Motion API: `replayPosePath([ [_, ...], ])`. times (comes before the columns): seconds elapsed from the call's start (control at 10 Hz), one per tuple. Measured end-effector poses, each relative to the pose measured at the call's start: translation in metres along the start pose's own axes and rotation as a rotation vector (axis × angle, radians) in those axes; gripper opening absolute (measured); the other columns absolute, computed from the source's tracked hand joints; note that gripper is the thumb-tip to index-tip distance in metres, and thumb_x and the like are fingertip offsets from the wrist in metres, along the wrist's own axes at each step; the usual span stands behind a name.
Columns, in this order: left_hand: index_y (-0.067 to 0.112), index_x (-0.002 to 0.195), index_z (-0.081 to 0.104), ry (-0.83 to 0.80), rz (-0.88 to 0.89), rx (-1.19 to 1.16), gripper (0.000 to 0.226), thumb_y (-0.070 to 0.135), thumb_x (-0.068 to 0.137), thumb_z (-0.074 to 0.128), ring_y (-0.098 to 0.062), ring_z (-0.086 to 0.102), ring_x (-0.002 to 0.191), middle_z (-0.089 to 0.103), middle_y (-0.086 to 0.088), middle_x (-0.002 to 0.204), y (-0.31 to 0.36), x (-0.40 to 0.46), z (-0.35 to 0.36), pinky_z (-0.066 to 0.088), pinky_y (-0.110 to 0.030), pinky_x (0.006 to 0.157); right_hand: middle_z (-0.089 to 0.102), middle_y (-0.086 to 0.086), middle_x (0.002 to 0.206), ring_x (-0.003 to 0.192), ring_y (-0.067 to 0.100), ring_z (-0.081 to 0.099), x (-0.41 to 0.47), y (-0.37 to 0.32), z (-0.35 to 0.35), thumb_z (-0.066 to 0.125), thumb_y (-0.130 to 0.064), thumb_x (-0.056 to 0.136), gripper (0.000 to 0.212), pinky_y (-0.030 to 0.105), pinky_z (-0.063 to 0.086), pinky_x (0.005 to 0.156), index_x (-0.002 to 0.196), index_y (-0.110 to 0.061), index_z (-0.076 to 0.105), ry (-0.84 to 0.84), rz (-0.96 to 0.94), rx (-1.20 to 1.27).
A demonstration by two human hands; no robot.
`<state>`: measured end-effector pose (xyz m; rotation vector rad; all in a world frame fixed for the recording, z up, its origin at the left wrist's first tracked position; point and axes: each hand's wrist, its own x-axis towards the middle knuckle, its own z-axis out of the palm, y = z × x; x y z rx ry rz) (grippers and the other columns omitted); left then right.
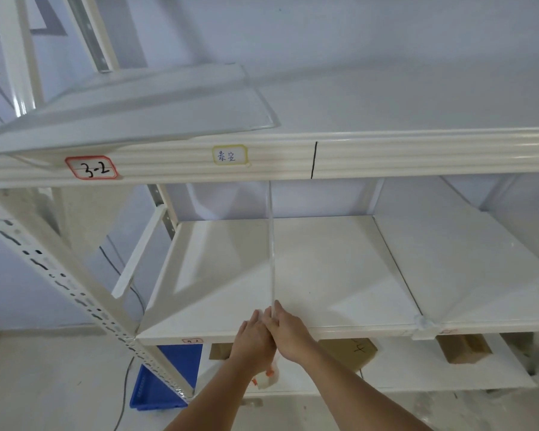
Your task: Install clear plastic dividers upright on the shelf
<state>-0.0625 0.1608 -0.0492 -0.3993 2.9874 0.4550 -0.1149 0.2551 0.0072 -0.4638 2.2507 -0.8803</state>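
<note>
A clear plastic divider (272, 244) stands upright on the white middle shelf (324, 290), running from the front edge toward the back. My left hand (254, 337) and my right hand (288, 332) meet at its front end, pressed against either side of it at the shelf's front lip. A second clear divider (395, 262) stands upright further right, ending in a clear clip (425, 323) on the front lip. Several more clear sheets (156, 110) lie flat on the top shelf at the left.
The top shelf beam (262, 163) carries a "3-2" label (91, 168), a yellow label and a black marker line (313, 160). A perforated upright post (59, 275) stands left. Below sit cardboard boxes (462, 348), a blue bin (159, 387) and a small white item with orange parts (266, 379).
</note>
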Motion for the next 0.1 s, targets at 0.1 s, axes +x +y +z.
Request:
replayPosePath([
  [0.1, 0.018, 0.15, 0.044, 0.059, -0.048, -0.136, 0.045, 0.026, 0.106, 0.046, -0.021, 0.053, 0.134, 0.056, -0.001, 0.146, 0.0058, -0.0043, -0.0111, 0.043, -0.035, 0.114, 0.039, 0.009, 0.161, 0.146, 0.028, 0.04, -0.0146, 0.0076, -0.0117, 0.04, -0.048, 0.105, 0.068, 0.034, 0.035, 0.116, 0.162, -0.021, 0.015, 0.017, -0.029, 0.01],
])
